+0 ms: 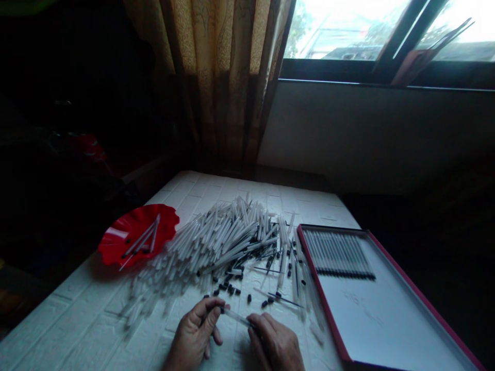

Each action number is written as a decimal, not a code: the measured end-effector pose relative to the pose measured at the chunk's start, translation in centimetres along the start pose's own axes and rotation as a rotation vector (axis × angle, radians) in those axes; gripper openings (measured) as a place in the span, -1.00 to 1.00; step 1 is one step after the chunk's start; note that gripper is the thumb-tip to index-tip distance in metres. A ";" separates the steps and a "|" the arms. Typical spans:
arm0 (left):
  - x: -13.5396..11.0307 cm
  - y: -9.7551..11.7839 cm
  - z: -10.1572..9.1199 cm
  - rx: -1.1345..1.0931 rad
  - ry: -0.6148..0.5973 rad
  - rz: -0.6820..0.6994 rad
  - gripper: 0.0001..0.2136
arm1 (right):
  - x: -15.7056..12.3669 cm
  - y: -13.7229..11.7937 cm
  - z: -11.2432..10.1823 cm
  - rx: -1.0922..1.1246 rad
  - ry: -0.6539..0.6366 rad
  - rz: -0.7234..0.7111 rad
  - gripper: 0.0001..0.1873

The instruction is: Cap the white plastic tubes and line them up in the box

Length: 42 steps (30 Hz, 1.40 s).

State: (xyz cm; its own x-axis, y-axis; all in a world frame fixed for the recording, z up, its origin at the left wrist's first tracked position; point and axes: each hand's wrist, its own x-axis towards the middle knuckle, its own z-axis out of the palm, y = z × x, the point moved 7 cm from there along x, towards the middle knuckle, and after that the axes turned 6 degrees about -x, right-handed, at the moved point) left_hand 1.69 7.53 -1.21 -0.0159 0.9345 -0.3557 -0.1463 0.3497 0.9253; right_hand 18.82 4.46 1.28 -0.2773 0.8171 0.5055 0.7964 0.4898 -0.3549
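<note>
My left hand (199, 330) is closed at the lower middle of the view, thumb and fingers pinching one end of a slim clear plastic tube (236, 316). A small dark piece shows at that end. The tube's other end lies in the closed fingers of my right hand (275, 340), which partly hide it. Just beyond my hands are several loose black caps (230, 289) on the table. Behind them spreads a large heap of clear and whitish tubes (220, 237), with thin dark sticks (286, 300) lying at its right side.
A red wavy-edged dish (112, 237) at the left holds a few tubes and small black pieces. On the right lies a shallow red-rimmed box (320, 293) with a row of black-ended tubes (340, 255). The white brick-patterned table (69, 304) ends before a curtain (220, 77) and window.
</note>
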 end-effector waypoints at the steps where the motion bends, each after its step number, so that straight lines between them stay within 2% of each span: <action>1: 0.0 0.0 0.0 0.007 -0.002 -0.001 -0.47 | 0.0 0.0 0.1 0.001 0.000 0.001 -0.70; 11: 0.2 -1.0 -0.4 0.056 0.011 -0.025 -0.39 | -0.1 -0.2 -0.1 0.007 0.001 -0.016 -0.71; 19: 0.3 -0.9 -0.6 0.055 0.031 -0.032 -0.34 | 0.2 -0.4 -0.4 0.001 -0.005 -0.036 -0.70; 24: 0.3 -0.9 -0.5 0.068 0.038 -0.033 -0.39 | 0.3 -0.4 -0.6 -0.025 0.038 -0.038 -0.68; 30: 0.3 -1.0 -0.7 0.085 0.036 0.007 -0.49 | 0.1 -0.3 -0.4 -0.031 0.028 -0.015 -0.69; 36: 0.4 -1.0 -0.8 0.068 0.037 0.030 -0.49 | 0.3 -0.5 -0.6 -0.043 -0.001 -0.099 -0.73; 42: 0.4 -1.2 -0.8 0.064 0.034 0.024 -0.47 | 0.4 -0.5 -0.6 -0.107 0.015 -0.108 -0.67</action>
State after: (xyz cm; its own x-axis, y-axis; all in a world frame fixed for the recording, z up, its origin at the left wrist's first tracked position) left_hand 1.10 7.40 -2.54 -0.0524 0.9401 -0.3369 -0.0824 0.3321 0.9396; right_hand 18.69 4.32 2.13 -0.3567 0.7563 0.5484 0.8152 0.5387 -0.2128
